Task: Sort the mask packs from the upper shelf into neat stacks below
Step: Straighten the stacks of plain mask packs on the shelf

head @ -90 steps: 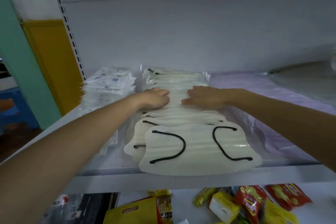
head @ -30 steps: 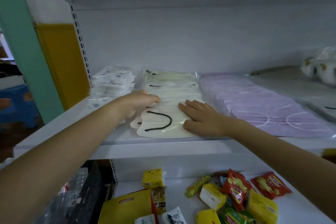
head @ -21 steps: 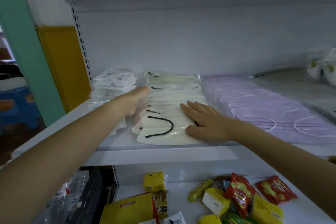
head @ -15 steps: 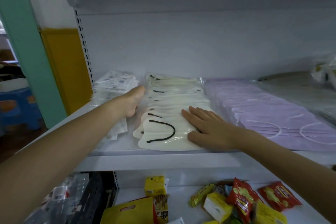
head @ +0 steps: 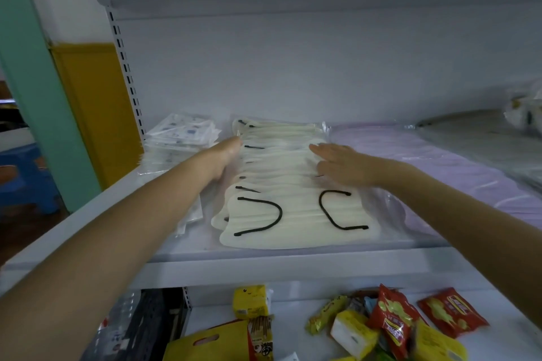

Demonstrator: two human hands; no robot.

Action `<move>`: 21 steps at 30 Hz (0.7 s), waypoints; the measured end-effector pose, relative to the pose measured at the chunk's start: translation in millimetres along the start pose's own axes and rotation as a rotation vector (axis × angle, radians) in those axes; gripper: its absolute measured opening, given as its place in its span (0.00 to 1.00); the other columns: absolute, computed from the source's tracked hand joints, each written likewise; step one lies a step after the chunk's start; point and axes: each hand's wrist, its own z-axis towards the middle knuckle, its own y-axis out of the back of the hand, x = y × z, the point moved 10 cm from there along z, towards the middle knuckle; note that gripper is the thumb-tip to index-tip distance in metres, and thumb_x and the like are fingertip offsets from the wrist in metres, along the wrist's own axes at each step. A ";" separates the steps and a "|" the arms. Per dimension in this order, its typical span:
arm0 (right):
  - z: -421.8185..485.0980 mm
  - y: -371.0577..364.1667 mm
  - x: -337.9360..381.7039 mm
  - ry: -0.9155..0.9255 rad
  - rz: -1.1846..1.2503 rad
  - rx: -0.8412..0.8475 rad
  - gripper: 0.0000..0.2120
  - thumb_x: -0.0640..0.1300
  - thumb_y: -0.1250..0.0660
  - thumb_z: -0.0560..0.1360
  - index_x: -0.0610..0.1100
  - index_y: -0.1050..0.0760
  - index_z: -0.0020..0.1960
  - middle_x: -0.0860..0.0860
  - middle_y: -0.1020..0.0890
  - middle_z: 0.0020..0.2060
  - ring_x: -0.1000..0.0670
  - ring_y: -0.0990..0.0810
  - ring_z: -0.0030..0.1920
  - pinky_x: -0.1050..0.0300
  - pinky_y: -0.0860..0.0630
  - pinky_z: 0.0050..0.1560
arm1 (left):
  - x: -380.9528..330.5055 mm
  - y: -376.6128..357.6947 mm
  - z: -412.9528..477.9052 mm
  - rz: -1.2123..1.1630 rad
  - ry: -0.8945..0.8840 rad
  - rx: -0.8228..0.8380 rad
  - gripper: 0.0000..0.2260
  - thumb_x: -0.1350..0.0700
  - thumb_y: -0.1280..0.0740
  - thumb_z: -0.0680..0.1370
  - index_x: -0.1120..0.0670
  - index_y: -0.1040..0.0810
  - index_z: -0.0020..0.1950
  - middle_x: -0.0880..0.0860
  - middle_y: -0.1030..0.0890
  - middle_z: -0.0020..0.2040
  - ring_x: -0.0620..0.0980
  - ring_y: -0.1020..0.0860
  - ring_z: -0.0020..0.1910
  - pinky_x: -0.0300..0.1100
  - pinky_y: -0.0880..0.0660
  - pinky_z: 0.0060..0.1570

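The right hand (head: 343, 165) has slid back off the front pack, baring both black ear loops (head: 271, 221). Nearest, short of the fingers (head: 321, 149), the cream mask packs (head: 290, 214) lie overlapped in clear wrap on the upper shelf (head: 264, 261). The right fingers rest straight and flat atop the row, gripping nothing. The left hand (head: 224, 155), fingers extended, presses the row's left edge. Lilac mask packs (head: 440, 161) lie right of the fingers.

two hands at the cream mask packs (head: 289, 214) on the upper shelf (head: 264, 262)
left hand (head: 224, 154) lies against the row's left side, right hand (head: 344, 168) rests flat on top; purple mask packs (head: 440, 167) sit just beside, toward the shelf's right edge.
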 end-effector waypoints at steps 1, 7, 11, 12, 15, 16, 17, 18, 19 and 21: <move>11.4 3.6 -11.5 -0.045 -0.007 -0.004 0.25 0.45 0.53 0.82 0.44 0.55 0.77 0.47 0.50 0.76 0.48 0.53 0.76 0.58 0.53 0.71 | 0.8 -0.8 7.8 0.008 -0.003 0.005 0.15 0.54 0.47 0.81 0.56 0.32 0.37 0.54 0.30 0.33 0.50 0.32 0.31 0.39 0.31 0.26; 76.9 -10.7 -39.7 -0.114 -0.071 0.048 0.09 0.46 0.50 0.80 0.50 0.33 0.45 0.45 0.29 0.54 0.42 0.30 0.61 0.53 0.37 0.55 | 5.5 -8.9 36.5 0.037 -0.003 0.065 0.12 0.54 0.46 0.81 0.58 0.26 0.50 0.53 0.24 0.33 0.49 0.27 0.31 0.39 0.30 0.30; 100.0 4.1 -37.0 -0.092 -0.157 -0.053 0.19 0.49 0.51 0.81 0.43 0.37 0.69 0.44 0.37 0.70 0.43 0.41 0.72 0.47 0.44 0.71 | 0.2 1.8 52.8 0.064 -0.031 -0.015 0.12 0.56 0.47 0.80 0.56 0.30 0.38 0.54 0.26 0.33 0.50 0.29 0.33 0.41 0.34 0.32; 105.4 7.6 -38.5 -0.096 -0.179 -0.068 0.21 0.50 0.51 0.81 0.44 0.41 0.72 0.44 0.41 0.73 0.42 0.45 0.74 0.46 0.46 0.72 | -2.2 3.3 61.6 0.064 -0.041 -0.039 0.11 0.56 0.47 0.79 0.56 0.30 0.41 0.54 0.27 0.36 0.51 0.29 0.35 0.42 0.33 0.33; 116.3 9.3 -43.5 -0.117 -0.186 -0.056 0.24 0.52 0.52 0.81 0.49 0.47 0.76 0.46 0.51 0.76 0.42 0.53 0.76 0.46 0.51 0.74 | -10.8 -0.4 75.2 0.117 -0.074 -0.067 0.14 0.54 0.48 0.80 0.60 0.27 0.56 0.55 0.26 0.42 0.54 0.27 0.42 0.45 0.28 0.44; 118.4 11.8 -44.5 -0.120 -0.166 -0.075 0.24 0.52 0.52 0.81 0.49 0.49 0.76 0.46 0.52 0.76 0.42 0.53 0.76 0.46 0.52 0.74 | -11.9 -2.3 82.6 0.132 -0.077 -0.066 0.16 0.54 0.47 0.80 0.60 0.28 0.61 0.54 0.27 0.42 0.54 0.27 0.43 0.45 0.28 0.45; 119.1 14.8 -44.3 -0.115 -0.158 -0.096 0.24 0.51 0.52 0.82 0.50 0.50 0.76 0.46 0.52 0.76 0.42 0.53 0.76 0.47 0.53 0.74 | -13.2 -2.6 85.6 0.155 -0.079 -0.077 0.16 0.54 0.47 0.80 0.59 0.28 0.63 0.54 0.27 0.42 0.53 0.28 0.43 0.45 0.29 0.44; 120.1 17.3 -43.9 -0.106 -0.167 -0.115 0.24 0.51 0.52 0.82 0.51 0.52 0.77 0.47 0.53 0.77 0.43 0.53 0.76 0.48 0.54 0.74 | -14.4 -0.8 89.0 0.169 -0.089 -0.107 0.13 0.54 0.45 0.79 0.57 0.28 0.60 0.55 0.26 0.44 0.53 0.28 0.43 0.44 0.30 0.42; 122.3 18.9 -43.4 -0.091 -0.187 -0.126 0.24 0.51 0.53 0.82 0.51 0.53 0.77 0.47 0.54 0.77 0.44 0.54 0.76 0.48 0.55 0.74 | -15.4 2.5 92.9 0.168 -0.110 -0.150 0.11 0.54 0.44 0.78 0.57 0.27 0.55 0.56 0.24 0.47 0.54 0.27 0.44 0.43 0.29 0.43; 126.4 18.3 -43.7 -0.063 -0.220 -0.126 0.25 0.52 0.53 0.82 0.52 0.55 0.77 0.47 0.56 0.77 0.45 0.57 0.76 0.48 0.57 0.74 | -12.3 1.7 106.5 0.169 -0.116 -0.176 0.18 0.50 0.42 0.73 0.57 0.26 0.58 0.56 0.22 0.54 0.55 0.24 0.49 0.45 0.26 0.51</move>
